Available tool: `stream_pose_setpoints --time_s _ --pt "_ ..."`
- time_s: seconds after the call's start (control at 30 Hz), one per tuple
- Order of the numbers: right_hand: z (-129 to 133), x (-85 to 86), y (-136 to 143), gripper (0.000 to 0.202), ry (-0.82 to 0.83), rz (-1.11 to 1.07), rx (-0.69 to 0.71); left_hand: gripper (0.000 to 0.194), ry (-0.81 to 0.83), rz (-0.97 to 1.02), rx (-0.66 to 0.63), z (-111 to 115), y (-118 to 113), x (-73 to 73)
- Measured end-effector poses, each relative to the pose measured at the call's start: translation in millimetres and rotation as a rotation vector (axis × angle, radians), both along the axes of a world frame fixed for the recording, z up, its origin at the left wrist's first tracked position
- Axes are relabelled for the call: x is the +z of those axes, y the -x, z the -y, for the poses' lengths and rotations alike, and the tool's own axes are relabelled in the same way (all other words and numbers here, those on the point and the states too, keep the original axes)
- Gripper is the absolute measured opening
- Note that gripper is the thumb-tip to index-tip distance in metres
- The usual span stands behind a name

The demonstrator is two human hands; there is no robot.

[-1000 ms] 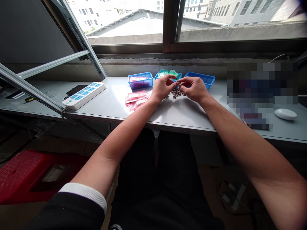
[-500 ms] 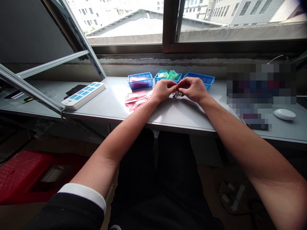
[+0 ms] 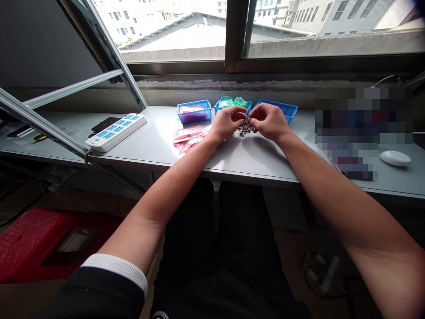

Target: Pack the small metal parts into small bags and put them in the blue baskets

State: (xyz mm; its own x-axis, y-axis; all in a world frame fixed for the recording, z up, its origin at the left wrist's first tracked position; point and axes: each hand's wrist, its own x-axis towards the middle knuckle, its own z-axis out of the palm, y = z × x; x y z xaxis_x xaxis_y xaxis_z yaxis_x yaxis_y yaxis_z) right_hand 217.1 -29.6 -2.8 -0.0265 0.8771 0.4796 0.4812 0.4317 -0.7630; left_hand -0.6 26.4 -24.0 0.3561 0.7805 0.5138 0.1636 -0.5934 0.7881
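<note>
A pile of small brownish metal pieces [image 3: 245,129] lies on the white table between my hands. My left hand [image 3: 229,122] is at the left side of the pile, thumb and fingers pinched on something too small to make out. On the right side, my right hand [image 3: 267,121] is bent with its fingertips together beside the pile; what they hold is too small to tell. Behind the hands stand a blue basket with green packets [image 3: 239,104] and another blue basket [image 3: 288,110]. Pink packets [image 3: 188,138] lie left of my left hand.
A blue basket with pink packets [image 3: 194,113] stands at the back left. Further left are a white power strip [image 3: 117,133] and a metal frame [image 3: 71,89]. A white oval object [image 3: 395,158] and a blurred patch are on the right. A red stool [image 3: 40,243] is below.
My hands have moved slightly apart; their fingertips were together above the pile. More of the metal pieces now shows between them.
</note>
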Motion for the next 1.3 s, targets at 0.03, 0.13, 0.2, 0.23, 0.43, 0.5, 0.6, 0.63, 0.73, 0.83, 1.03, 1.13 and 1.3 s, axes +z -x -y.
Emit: stream_pose_setpoints --time_s 0.03,0.13,0.2,0.23,0.43,0.5,0.6,0.63,0.73,0.83,1.03,1.13,1.3 --pt "0.6 -0.1 0.6 0.030 -0.002 -0.002 0.002 0.047 0.002 0.024 -0.014 -2.1 -0.5 -1.9" --pt "0.9 -1.5 1.7 0.034 0.007 0.006 0.020 0.051 -0.008 0.053 -0.082 -7.9 -2.1 -7.1" --pt "-0.5 -2.5 1.6 0.032 0.023 -0.001 0.036 0.056 -0.013 0.048 -0.130 -10.3 -3.3 -8.8" --pt "-1.4 -2.8 1.3 0.031 0.032 -0.013 0.039 0.060 -0.021 0.041 -0.134 -10.8 -3.6 -8.7" --pt "-7.9 -2.5 -1.1 0.022 0.039 -0.127 -0.069 0.050 -0.172 -0.100 0.138 -4.3 5.5 2.6" --pt "-12.4 -4.8 -3.8 0.020 0.014 -0.157 -0.141 0.043 -0.216 -0.199 0.217 -2.5 11.8 5.6" --pt "-22.9 -11.5 -11.0 0.034 0.015 -0.193 -0.235 0.037 -0.256 -0.353 0.311 -3.0 19.8 5.2" --pt "-26.9 -13.9 -13.9 0.044 0.028 -0.198 -0.255 0.034 -0.253 -0.402 0.336 -3.7 21.9 4.1" --pt "-36.9 -19.2 -21.2 0.061 0.045 -0.223 -0.309 0.023 -0.189 -0.499 0.398 -6.5 26.1 -0.1" --pt "-41.7 -21.4 -25.4 0.056 0.063 -0.221 -0.332 0.022 -0.102 -0.514 0.469 -9.2 28.6 -3.5" --pt "-37.9 -22.8 -28.5 0.042 0.061 -0.231 -0.284 0.033 -0.030 -0.608 0.508 -13.6 31.6 -8.6" --pt "-33.3 -20.7 -26.9 0.042 0.054 -0.182 -0.261 0.040 -0.069 -0.604 0.434 -15.5 34.6 -8.5" --pt "-30.6 -17.2 -22.0 0.037 0.017 -0.116 -0.270 0.049 -0.051 -0.421 0.358 -15.8 40.0 -3.4"
